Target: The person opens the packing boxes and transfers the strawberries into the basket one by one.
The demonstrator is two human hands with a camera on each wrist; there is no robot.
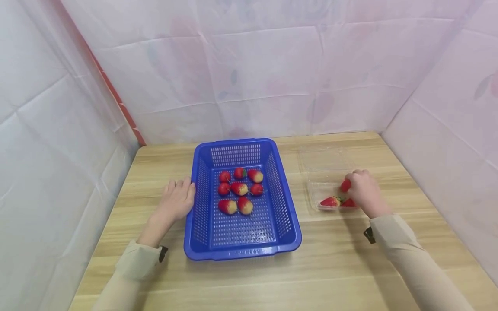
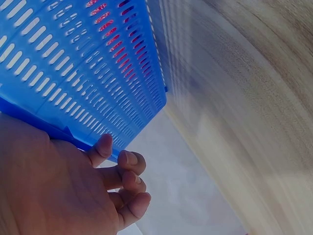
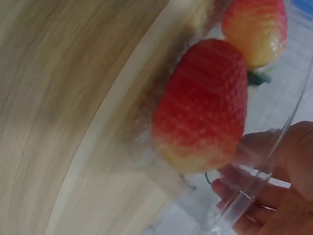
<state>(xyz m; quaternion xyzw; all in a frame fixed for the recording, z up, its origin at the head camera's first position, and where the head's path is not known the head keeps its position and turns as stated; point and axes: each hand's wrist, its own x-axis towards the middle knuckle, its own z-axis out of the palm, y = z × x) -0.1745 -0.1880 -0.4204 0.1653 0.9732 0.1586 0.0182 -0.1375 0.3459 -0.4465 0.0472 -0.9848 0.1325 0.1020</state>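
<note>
My left hand rests against the left rim of a blue plastic basket, its fingers loosely bent in the left wrist view. Red-and-yellow strawberries and small round red fruits with thin stems lie on the basket's bottom. Over at the right, my right hand reaches into a clear plastic box and pinches a small red fruit. Below it in the box lie a strawberry and another red one. Through the box wall, the right wrist view shows a large strawberry close up.
The box's clear lid is folded back behind it. Everything stands on a wood-grain table. Pale patterned sheets hang along the back and both sides.
</note>
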